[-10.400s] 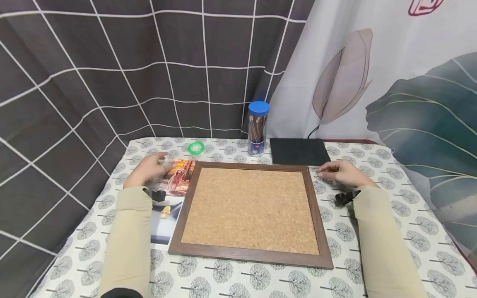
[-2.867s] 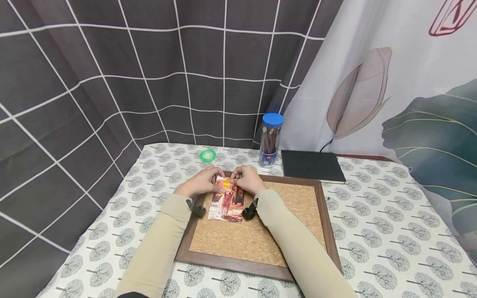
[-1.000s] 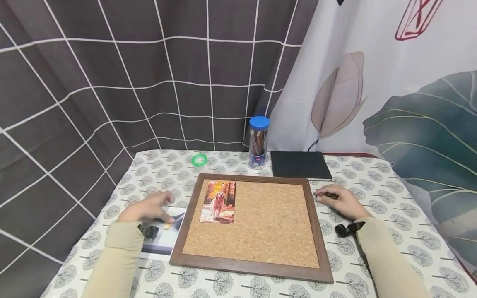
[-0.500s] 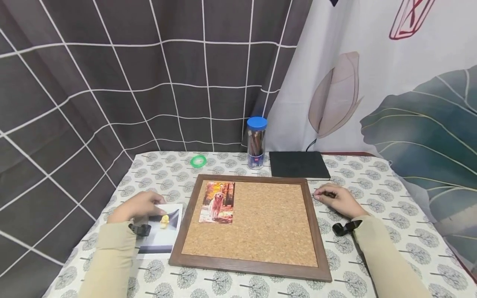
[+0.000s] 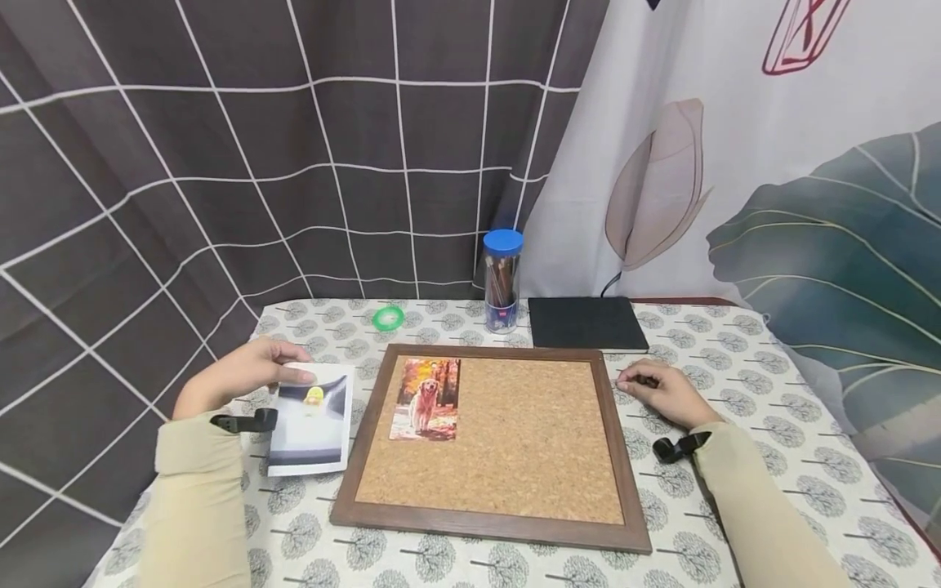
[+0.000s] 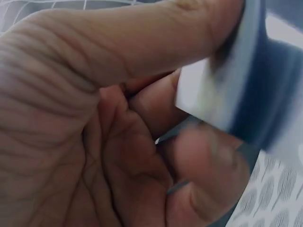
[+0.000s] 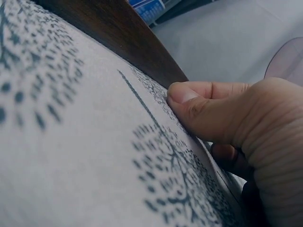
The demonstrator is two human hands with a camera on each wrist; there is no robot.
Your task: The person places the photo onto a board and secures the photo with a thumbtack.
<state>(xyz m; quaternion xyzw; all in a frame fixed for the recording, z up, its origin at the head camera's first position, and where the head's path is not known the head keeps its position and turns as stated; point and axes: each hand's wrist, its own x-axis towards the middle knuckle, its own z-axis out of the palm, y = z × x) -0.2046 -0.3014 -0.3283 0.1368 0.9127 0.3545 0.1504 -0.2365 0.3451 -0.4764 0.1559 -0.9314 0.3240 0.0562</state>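
Note:
My left hand [image 5: 246,371] pinches the top edge of a white-bordered grey photo [image 5: 309,420] with a yellow figure, lifted left of the cork board. In the left wrist view the thumb and fingers [image 6: 118,118] clamp the blurred photo [image 6: 255,85]. The cork board's brown frame [image 5: 485,527] lies mid-table, and a dog photo [image 5: 426,398] sits in its top left corner. My right hand [image 5: 662,394] rests on the cloth just right of the frame, fingers curled. The right wrist view shows its thumb [image 7: 199,101] on the cloth beside the frame [image 7: 118,33]; anything under the fingertips is hidden.
A clear pencil jar with a blue lid [image 5: 503,282], a green tape ring [image 5: 388,318] and a black notebook [image 5: 584,323] stand along the back edge. Curtains hang close behind the table. The tree-print tablecloth [image 5: 742,384] covers the table.
My left hand has picked the grey photo off the table and raised it up and to the left. The right hand has hardly shifted. The dog photo stays on the board.

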